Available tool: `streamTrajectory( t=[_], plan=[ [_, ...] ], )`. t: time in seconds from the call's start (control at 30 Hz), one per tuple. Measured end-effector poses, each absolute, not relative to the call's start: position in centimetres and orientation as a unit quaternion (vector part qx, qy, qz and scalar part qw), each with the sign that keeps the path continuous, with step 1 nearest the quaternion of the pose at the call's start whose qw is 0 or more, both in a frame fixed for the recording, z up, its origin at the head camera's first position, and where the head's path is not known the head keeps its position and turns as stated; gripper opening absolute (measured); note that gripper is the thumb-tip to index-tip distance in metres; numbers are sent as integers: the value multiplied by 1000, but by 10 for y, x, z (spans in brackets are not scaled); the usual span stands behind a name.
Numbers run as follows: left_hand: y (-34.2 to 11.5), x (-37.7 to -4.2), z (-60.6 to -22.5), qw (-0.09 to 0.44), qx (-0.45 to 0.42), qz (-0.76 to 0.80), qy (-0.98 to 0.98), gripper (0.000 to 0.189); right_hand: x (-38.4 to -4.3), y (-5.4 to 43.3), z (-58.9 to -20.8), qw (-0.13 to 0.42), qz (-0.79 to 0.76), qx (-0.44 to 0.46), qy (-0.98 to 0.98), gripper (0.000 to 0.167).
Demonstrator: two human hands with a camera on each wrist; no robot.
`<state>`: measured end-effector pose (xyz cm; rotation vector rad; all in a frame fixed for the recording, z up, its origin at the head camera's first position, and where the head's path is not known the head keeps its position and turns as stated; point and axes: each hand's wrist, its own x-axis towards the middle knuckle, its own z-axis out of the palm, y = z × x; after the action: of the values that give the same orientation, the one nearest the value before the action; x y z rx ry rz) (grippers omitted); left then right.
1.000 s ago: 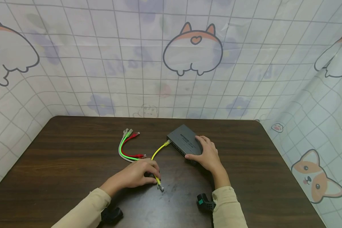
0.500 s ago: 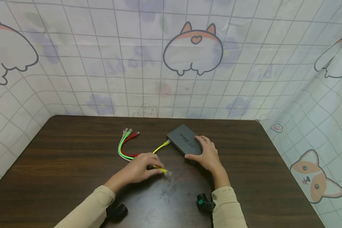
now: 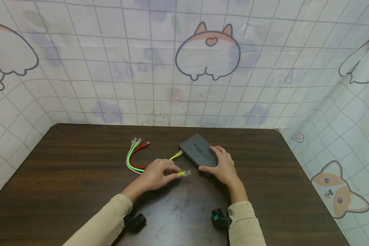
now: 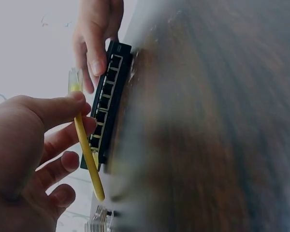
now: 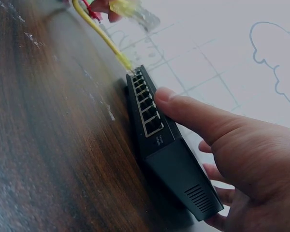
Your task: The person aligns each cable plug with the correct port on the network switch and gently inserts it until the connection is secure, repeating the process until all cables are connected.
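Observation:
My left hand (image 3: 158, 175) pinches the free end of a short yellow network cable (image 4: 89, 150) between thumb and index finger. The clear plug (image 4: 75, 77) sticks out past the fingertips, above the table and apart from the ports. At its other end the cable sits in the end port of a dark grey Netgear network switch (image 3: 198, 149). My right hand (image 3: 222, 166) grips the switch at its right end, thumb at the port side and fingers round the opposite side. A row of open ports (image 5: 147, 108) shows in the right wrist view.
Left of the switch lie a green cable (image 3: 128, 160), a red cable (image 3: 135, 165) and a greyish-white cable (image 3: 127, 163), partly behind my left hand. All rest on the dark wooden table (image 3: 80, 177). A patterned curtain (image 3: 153, 75) stands behind the table.
My left hand has moved away from me and to the right with the yellow cable's free end, turning the plug from pointing toward me to pointing right. The right hand and switch stay put.

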<state>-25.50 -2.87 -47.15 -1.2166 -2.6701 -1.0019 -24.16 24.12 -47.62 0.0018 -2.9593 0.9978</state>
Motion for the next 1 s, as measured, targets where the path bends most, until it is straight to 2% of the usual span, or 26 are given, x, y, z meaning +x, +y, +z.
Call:
streamTrajectory(
  t=[0.37, 1.0],
  plan=[
    [-21, -264, -476, 4, -356, -330, -874, 8, -241, 241, -475, 8, 320, 1, -947, 94],
    [-6, -268, -483, 36, -289, -297, -909, 12, -242, 242, -477, 13, 321, 3, -947, 92]
  ],
)
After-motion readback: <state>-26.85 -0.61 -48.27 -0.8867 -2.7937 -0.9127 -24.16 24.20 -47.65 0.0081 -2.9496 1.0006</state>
